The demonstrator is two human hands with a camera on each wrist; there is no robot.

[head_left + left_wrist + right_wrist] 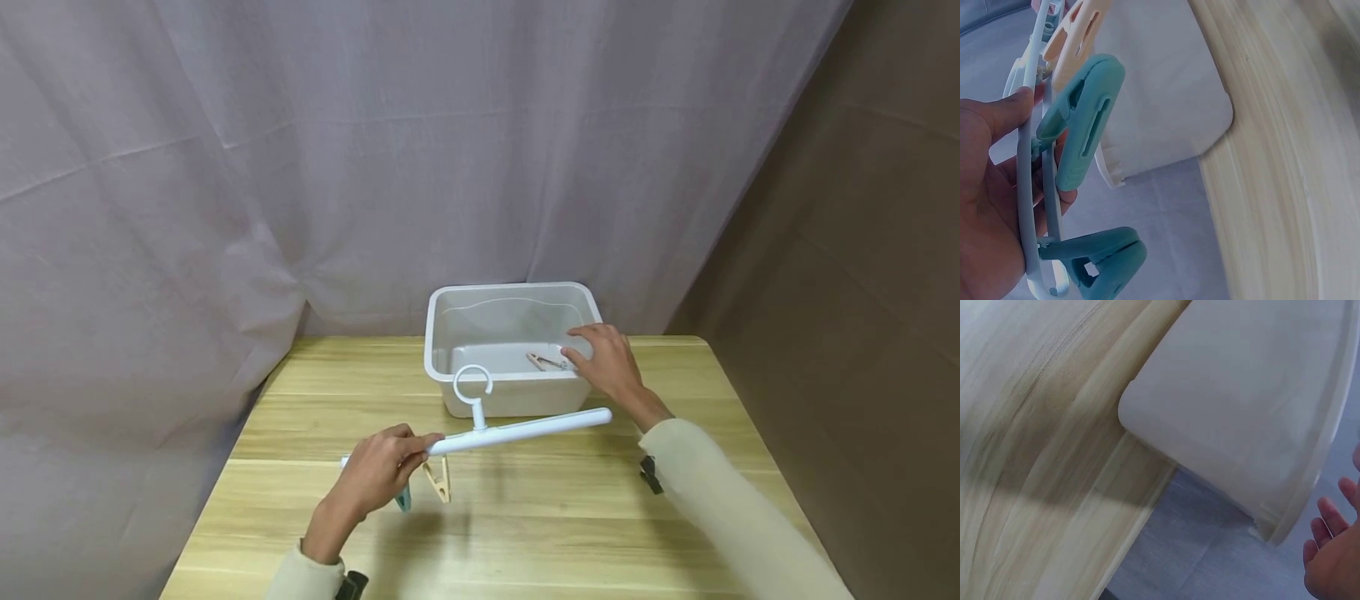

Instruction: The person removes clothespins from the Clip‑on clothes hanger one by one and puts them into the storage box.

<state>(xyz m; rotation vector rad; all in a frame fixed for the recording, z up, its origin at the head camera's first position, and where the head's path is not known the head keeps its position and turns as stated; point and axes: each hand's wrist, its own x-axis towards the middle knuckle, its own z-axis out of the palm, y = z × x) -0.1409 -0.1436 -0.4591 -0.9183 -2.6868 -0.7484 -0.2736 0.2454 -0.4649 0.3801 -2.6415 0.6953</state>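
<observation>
Gripping the white hanger (525, 431), lower center, with the left hand (382, 467), had the right hand (609, 362) loose at the bin (510, 400), probably after the beige clip (534, 362) inside; likely needed a pinch next.

A slim white hanger (528, 431) is being held above the surface (562, 533), its bar slanting and its hook (478, 414) standing upward. Two teal clips (1091, 122) and a beige clip (439, 481) are hanging beneath its left half. Another beige clip (536, 362) is lying inside the pale bin (517, 398).
</observation>
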